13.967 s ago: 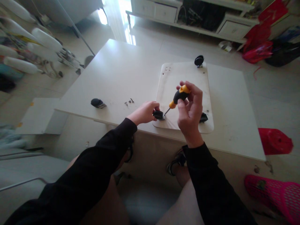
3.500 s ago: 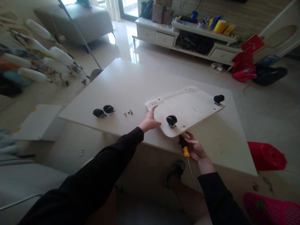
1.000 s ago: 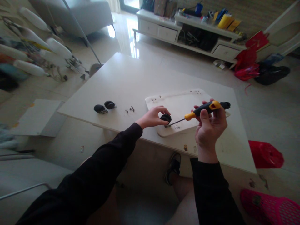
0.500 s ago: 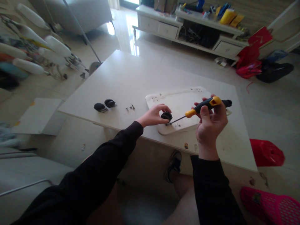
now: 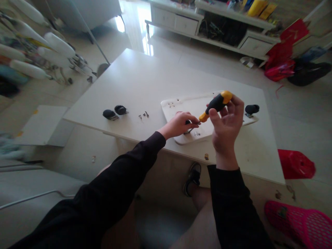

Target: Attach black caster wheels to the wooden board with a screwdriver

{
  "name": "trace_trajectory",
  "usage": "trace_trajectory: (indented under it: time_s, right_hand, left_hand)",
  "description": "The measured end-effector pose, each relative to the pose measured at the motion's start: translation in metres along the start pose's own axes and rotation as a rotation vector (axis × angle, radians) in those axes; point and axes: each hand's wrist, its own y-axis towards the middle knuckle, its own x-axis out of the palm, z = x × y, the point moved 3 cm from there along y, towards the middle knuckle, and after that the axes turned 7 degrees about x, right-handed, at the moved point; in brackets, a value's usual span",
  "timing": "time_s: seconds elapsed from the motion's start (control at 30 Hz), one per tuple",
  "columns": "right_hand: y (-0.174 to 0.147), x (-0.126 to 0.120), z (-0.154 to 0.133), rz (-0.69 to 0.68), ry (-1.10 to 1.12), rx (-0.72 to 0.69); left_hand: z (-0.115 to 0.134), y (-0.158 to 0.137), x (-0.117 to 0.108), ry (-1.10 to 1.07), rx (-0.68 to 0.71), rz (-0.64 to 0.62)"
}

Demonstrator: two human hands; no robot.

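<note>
My right hand [image 5: 227, 126] is wrapped round the yellow-and-black handle of a screwdriver [image 5: 216, 103], tilted down to the left. My left hand [image 5: 183, 122] pinches the thin screwdriver shaft just below the handle. The shaft's tip reaches down to a black caster [image 5: 187, 131], partly hidden under my left fingers, at the near left corner of a white board [image 5: 204, 129]. A few small screws [image 5: 197, 134] lie on the board right of that caster. Another black caster [image 5: 252, 110] stands at the board's right end.
Two loose black casters [image 5: 115, 112] and several screws [image 5: 144, 115] lie on the white table [image 5: 145, 79] at left. A red plastic stool [image 5: 297, 164] stands by the table's right edge. A pink slipper [image 5: 301, 221] is on the floor. A low white cabinet [image 5: 176, 22] stands behind.
My left hand has let go of the caster, moved right and taken hold of the screwdriver shaft. The screwdriver is now steeper, and my right hand has shifted slightly left.
</note>
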Motion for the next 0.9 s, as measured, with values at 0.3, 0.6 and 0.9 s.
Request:
trace_trajectory:
  time_s: [0.3,0.6,0.9]
  right_hand:
    - [-0.006,0.004,0.006,0.021,-0.008,0.051]
    - [-0.01,0.008,0.009,0.052,-0.037,0.045]
    - [-0.013,0.014,0.014,0.05,-0.096,0.083]
  left_hand:
    - [-0.003,0.0,0.002,-0.018,-0.004,0.083]
    - [-0.002,0.001,-0.003,-0.108,0.051,-0.03]
    - [-0.006,0.0,0.004,-0.078,-0.002,0.123]
